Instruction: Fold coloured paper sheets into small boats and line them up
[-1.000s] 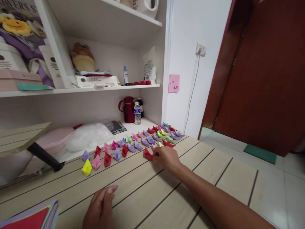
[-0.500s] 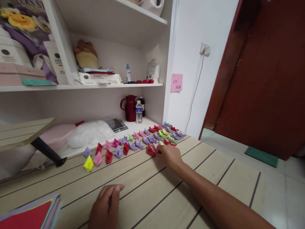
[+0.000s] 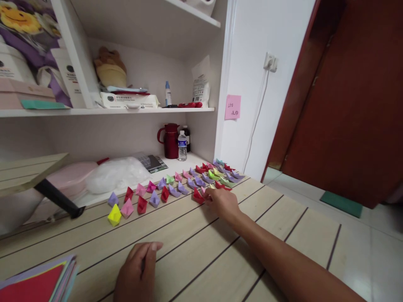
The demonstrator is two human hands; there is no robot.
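Several small folded paper boats in red, pink, purple, green and yellow stand in rows (image 3: 176, 188) across the far part of a slatted wooden table (image 3: 195, 247). My right hand (image 3: 222, 202) reaches out to the row, its fingertips pinched on a red paper boat (image 3: 198, 196) that rests on the table. My left hand (image 3: 138, 270) lies on the table near me, fingers loosely curled, nothing visible in it. A yellow boat (image 3: 114, 215) stands at the left end of the rows.
A stack of coloured paper sheets (image 3: 37, 283) lies at the near left corner. Behind the table, white shelves hold a red jug (image 3: 171, 140), a water bottle (image 3: 181, 146), a plastic bag (image 3: 118, 173) and boxes. A red-brown door (image 3: 349, 96) and tiled floor are at right.
My right hand has slid the red boat a little farther away, up toward the row. My left hand has stayed put; the view shifted slightly.
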